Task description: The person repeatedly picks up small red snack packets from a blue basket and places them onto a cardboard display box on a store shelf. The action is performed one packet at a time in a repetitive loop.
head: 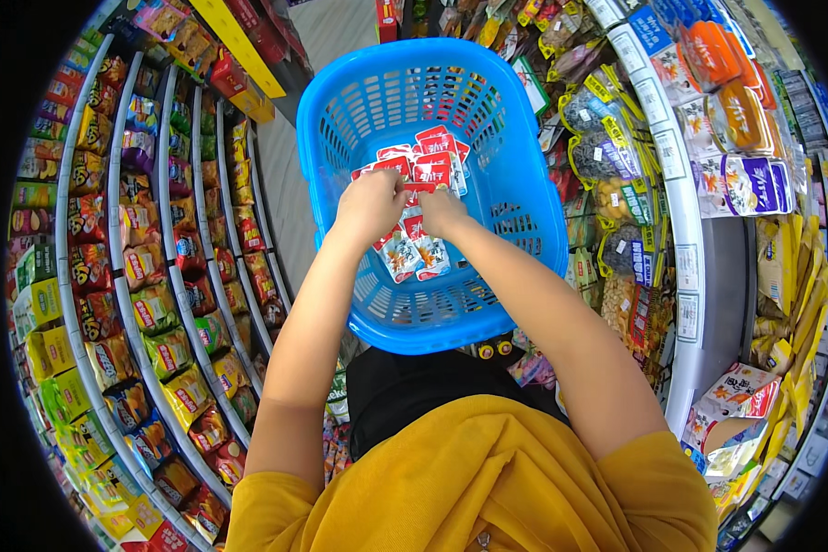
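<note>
A blue plastic shopping basket (535, 276) with slotted walls is right in front of me. Small red-and-white snack packets (433, 169) lie in a loose pile on its floor, several of them overlapping. My left hand (371, 207) reaches in from the left, fingers curled over the pile. Opposite it, my right hand (444, 212) is bent inward with its fingertips close to the left hand's. Between the two hands is a red packet (419, 190), pinched at its ends; the fingertips are partly hidden. Two more packets (397, 254) lie fanned below my hands, printed fronts up.
Curved-looking shelves (121, 276) of bagged snacks line the left. On the right, a white shelf edge (662, 131) with price tags runs beside hanging netted bags (604, 152). An opened carton (728, 421) sits on the right shelf. Grey floor (338, 24) shows beyond the basket.
</note>
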### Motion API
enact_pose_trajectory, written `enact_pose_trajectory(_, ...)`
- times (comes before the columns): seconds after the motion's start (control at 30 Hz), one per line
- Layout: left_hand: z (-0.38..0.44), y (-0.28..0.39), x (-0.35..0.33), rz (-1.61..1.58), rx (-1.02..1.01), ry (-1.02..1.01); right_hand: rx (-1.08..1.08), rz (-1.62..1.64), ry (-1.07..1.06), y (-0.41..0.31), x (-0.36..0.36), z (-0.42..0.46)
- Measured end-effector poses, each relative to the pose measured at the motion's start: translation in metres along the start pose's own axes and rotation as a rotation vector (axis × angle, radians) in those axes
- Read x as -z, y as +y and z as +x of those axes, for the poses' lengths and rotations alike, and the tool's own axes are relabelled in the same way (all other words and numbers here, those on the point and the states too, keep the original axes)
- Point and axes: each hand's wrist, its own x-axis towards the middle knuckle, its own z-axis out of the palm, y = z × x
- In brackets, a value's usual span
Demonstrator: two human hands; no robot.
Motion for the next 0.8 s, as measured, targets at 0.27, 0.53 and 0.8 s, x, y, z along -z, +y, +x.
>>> enact_pose_trajectory(0.27,-0.004,0.005,0.002,-0.015,0.006,-0.019,0.018,-0.026,-0.093,0.002,-0.016,0.003)
enact_pose_trajectory(0.53,-0.002,0.003,-0.005,-0.046,-0.123,0.216,0.26,0.285,0.403,0.007,0.074,-0.044)
enact_pose_trajectory(0.8,-0.018,0.1,0.059,-0.837,-0.205,-0.046,0.288,0.799,0.774,0.035,0.195,-0.166)
